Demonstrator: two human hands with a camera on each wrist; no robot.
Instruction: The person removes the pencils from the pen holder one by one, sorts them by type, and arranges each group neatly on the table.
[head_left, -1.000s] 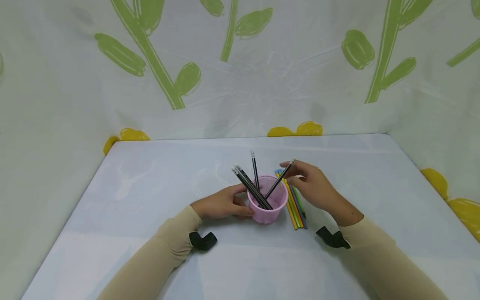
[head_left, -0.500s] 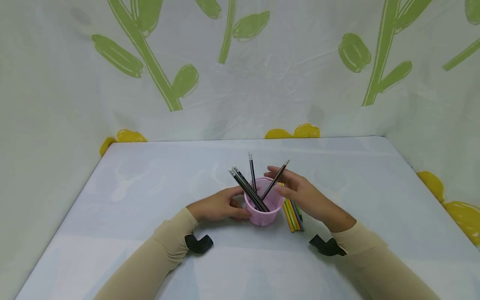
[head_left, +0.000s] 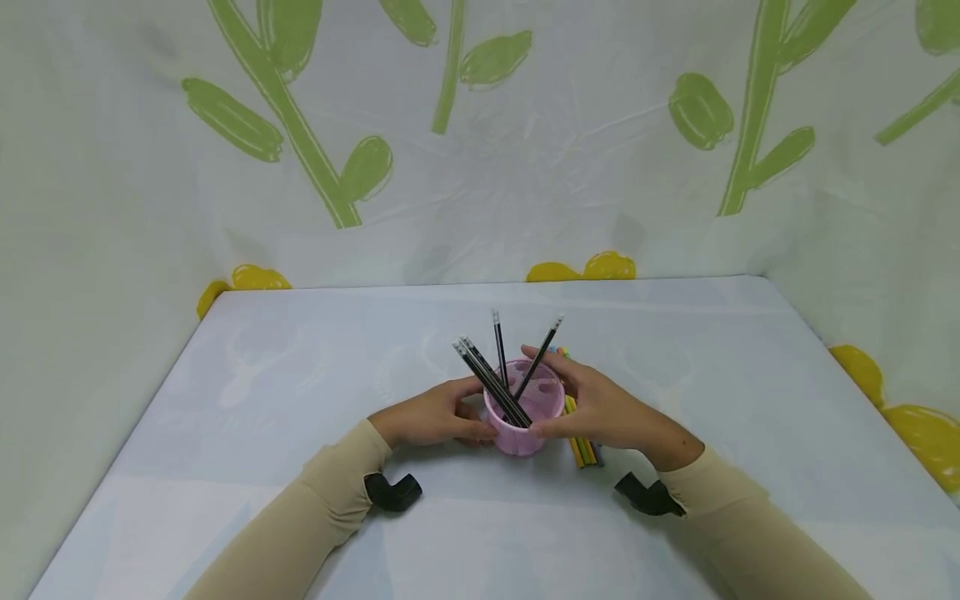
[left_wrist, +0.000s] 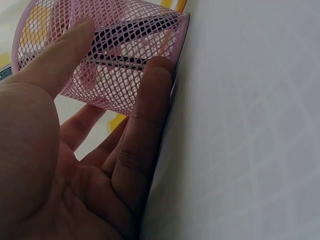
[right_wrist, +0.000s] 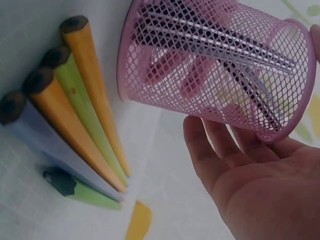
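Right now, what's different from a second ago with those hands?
The right hand moved left, from near the colourful wooden pencils to the round pink mesh cup, and now grips its right side. The left hand still holds the other side, and the slim black pencils still lean inside.

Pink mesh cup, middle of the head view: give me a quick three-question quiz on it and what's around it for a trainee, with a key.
1. True or false: the left hand and the right hand are on opposite sides of the pink mesh cup.
2. Where do the coloured pencils lie? A) inside the cup; B) beside it, on the left hand's side; C) beside it, on the right hand's side.
3. In the head view, how do the dark pencils in the cup lean?

Key: 1. True. 2. C. 3. A bunch leans toward the left hand, one leans right, and one is nearly upright.
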